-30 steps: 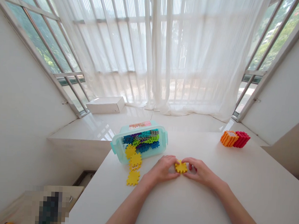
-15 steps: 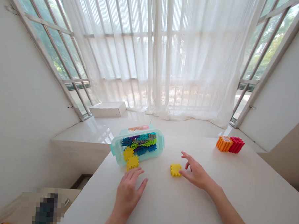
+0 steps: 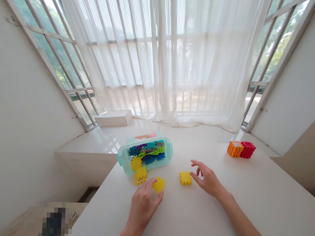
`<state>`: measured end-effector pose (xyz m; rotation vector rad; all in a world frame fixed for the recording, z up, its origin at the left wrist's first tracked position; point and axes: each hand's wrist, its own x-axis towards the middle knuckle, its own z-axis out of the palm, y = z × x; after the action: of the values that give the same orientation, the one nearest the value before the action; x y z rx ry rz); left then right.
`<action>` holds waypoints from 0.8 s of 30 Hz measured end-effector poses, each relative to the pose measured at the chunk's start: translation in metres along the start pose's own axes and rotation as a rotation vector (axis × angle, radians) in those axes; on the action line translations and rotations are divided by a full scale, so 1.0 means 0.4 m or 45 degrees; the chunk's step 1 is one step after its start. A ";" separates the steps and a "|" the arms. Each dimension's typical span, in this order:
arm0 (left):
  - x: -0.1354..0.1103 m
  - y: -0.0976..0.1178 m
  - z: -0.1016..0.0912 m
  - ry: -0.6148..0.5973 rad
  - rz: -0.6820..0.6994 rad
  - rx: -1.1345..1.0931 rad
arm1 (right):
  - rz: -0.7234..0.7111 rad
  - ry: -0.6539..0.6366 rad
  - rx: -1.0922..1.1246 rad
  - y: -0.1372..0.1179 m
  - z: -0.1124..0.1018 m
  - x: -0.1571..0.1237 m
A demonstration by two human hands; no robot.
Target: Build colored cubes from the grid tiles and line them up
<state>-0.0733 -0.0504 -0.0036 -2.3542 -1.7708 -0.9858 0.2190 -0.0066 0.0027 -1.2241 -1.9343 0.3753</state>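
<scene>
My left hand (image 3: 145, 201) pinches a yellow toothed building piece (image 3: 159, 185) between fingers and thumb, low over the white table. Just beyond it, a yellow stack (image 3: 140, 175) of such pieces stands against the front of the teal plastic box (image 3: 123, 165). A second small yellow stack (image 3: 185, 178) lies on the table in front of my right hand (image 3: 207, 179). That hand holds nothing; its fingers are apart and slightly curled, the thumb close to the stack's right side.
Inside the tilted box are blue, green, purple and yellow pieces (image 3: 152, 152). An orange stack (image 3: 234, 149) and a red stack (image 3: 247, 149) stand side by side at the table's far right. A white carton (image 3: 113, 117) rests on the ledge by the curtain.
My left hand has moved right from the yellow stack by the box, and a yellow piece now shows in its fingers. My right hand stays almost where it was.
</scene>
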 end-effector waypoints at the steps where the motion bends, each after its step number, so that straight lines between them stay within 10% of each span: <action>1: 0.024 0.020 0.012 0.010 0.125 -0.076 | 0.006 0.015 0.049 -0.003 0.003 0.002; 11: 0.217 0.136 0.103 -0.092 0.567 -0.578 | 0.421 0.068 0.865 -0.011 0.030 0.016; 24: 0.214 0.091 0.099 -0.468 0.402 -0.863 | 0.399 -0.033 0.527 -0.007 0.021 0.012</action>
<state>-0.0104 0.0251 0.0199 -3.2744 -1.1805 -1.3204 0.2098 -0.0025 0.0015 -1.2410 -1.5773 0.9083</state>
